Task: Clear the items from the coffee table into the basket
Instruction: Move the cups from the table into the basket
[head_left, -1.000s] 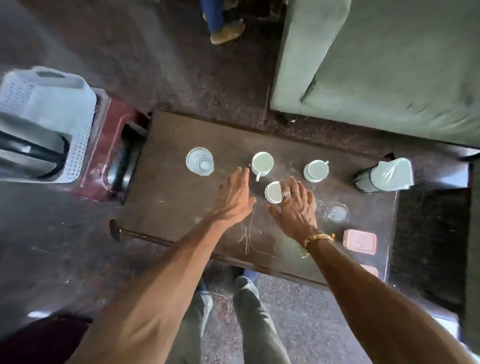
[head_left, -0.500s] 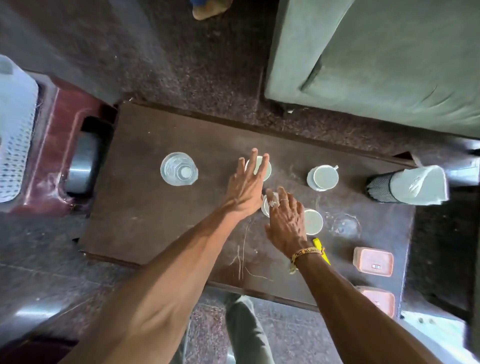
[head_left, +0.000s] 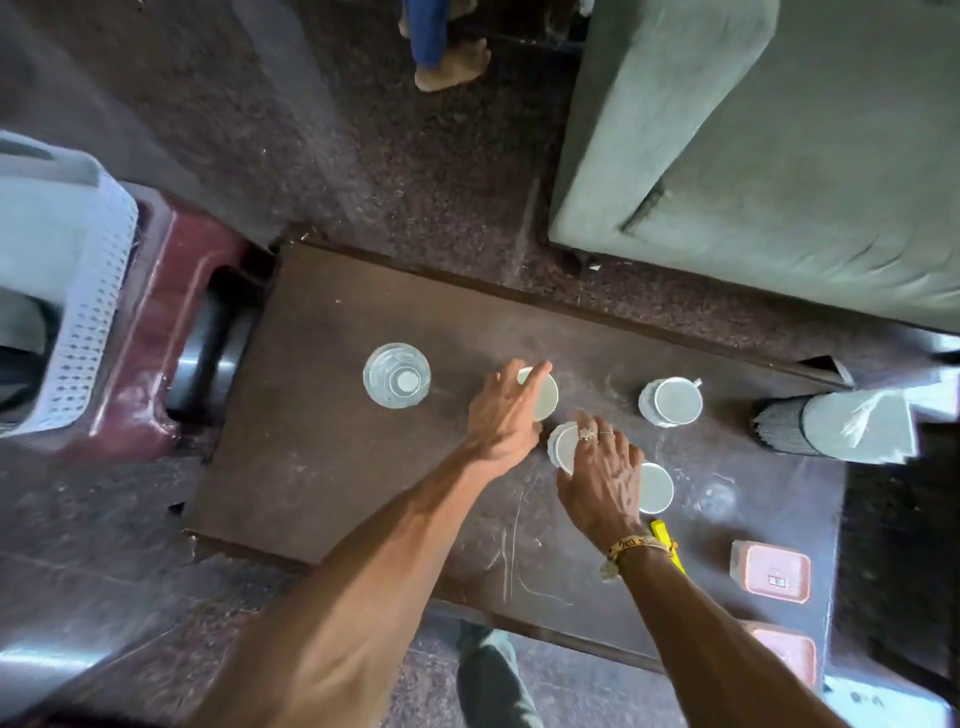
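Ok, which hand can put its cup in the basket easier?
Probably the left hand. It holds the far white cup, on the side nearer the basket. The right hand, on the near white cup, would have to cross over the left hand.

White cups (head_left: 672, 402), clear glass (head_left: 396, 375) upright on table (head_left: 322, 415)

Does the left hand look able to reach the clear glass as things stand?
Probably yes. The glass stands alone to the left of the left hand, only bare table between them; but that hand is curled round a cup.
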